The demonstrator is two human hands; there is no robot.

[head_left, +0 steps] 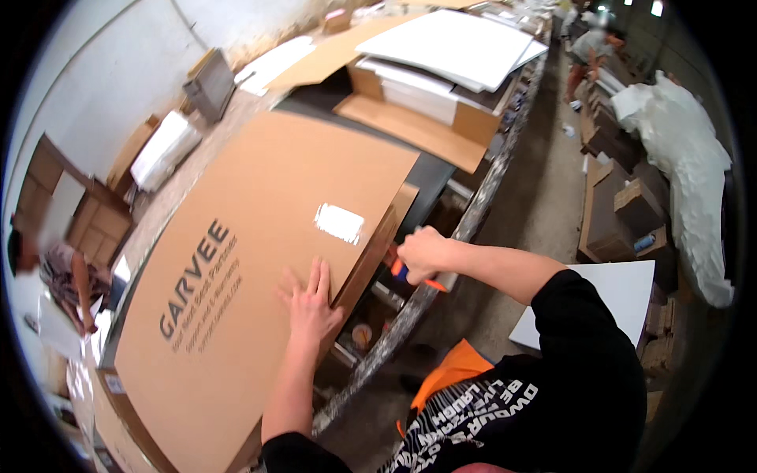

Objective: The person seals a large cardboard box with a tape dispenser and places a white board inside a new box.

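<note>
A large flat brown cardboard box point(260, 181) with dark printing and a white label lies on the bench in front of me. My left hand point(314, 309) rests open near the box's right edge, its fingers stretched out on the top panel; they look slightly blurred. Just beyond that edge my right hand point(422, 254) is closed around an orange and blue hand tool point(436, 285). Most of the tool is hidden by the fingers, so its kind cannot be made out. Beside the tool, a brown side flap point(378, 244) of the box stands a little out from the panel.
Farther along the bench stands an open carton point(426, 130) with white sheets point(449, 47) on top. The bench's worn edge point(394, 331) runs along my right. A co-worker point(71, 276) is across the bench, another person point(591, 51) far right. Wrapped white material point(678, 158) lies over cartons.
</note>
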